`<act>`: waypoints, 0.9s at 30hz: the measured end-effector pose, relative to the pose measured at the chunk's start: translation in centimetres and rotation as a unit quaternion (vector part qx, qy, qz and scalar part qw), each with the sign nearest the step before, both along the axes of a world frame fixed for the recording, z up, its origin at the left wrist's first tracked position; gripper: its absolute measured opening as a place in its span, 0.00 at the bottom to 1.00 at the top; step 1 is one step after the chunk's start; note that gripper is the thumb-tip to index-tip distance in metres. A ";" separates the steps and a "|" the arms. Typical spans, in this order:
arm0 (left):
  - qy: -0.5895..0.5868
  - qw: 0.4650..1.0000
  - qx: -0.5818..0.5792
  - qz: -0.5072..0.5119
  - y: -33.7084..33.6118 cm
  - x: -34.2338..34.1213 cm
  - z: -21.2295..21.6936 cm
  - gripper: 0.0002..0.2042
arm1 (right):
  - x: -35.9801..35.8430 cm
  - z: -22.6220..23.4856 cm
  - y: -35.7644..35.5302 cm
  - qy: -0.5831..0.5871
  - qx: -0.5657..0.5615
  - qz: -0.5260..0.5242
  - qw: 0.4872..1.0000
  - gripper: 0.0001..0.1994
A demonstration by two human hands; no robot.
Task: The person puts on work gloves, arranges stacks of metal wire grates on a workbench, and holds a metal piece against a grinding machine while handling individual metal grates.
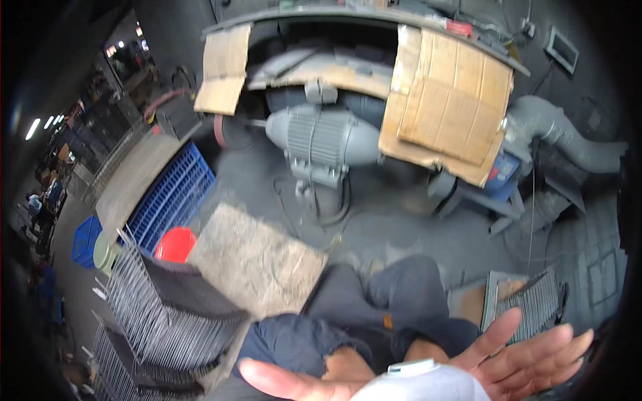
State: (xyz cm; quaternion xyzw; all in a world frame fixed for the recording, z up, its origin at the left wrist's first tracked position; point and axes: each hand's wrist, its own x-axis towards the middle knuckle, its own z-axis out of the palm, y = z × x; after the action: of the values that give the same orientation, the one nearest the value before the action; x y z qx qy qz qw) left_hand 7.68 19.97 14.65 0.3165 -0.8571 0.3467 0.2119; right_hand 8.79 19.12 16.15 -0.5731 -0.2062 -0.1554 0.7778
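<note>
- The right hand [528, 354] is lying open, fingers spread and holding nothing, just beside a stack of grey metal strips [531, 304]
- The left hand [287, 382] is showing only partly; grip unclear
- Likely between pieces; next means gripping one strip for the grinder [324, 137]

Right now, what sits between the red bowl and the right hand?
In the head view, a worn flat board lies beside the red bowl, then the person's dark-trousered knees, before the open right hand.
</note>
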 end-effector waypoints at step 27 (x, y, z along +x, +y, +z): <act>0.665 0.560 -0.472 -0.148 -5.9 -1.3 -4.2 0.52 | 19.5 -37.3 6.1 -0.329 -0.456 0.383 0.733 0.29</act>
State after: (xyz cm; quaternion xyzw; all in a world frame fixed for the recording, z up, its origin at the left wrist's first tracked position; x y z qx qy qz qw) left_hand 6.38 14.03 10.43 0.1804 -0.2222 0.3567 0.8893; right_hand 28.29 25.19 -21.14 -0.6443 -0.6978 0.0895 0.3001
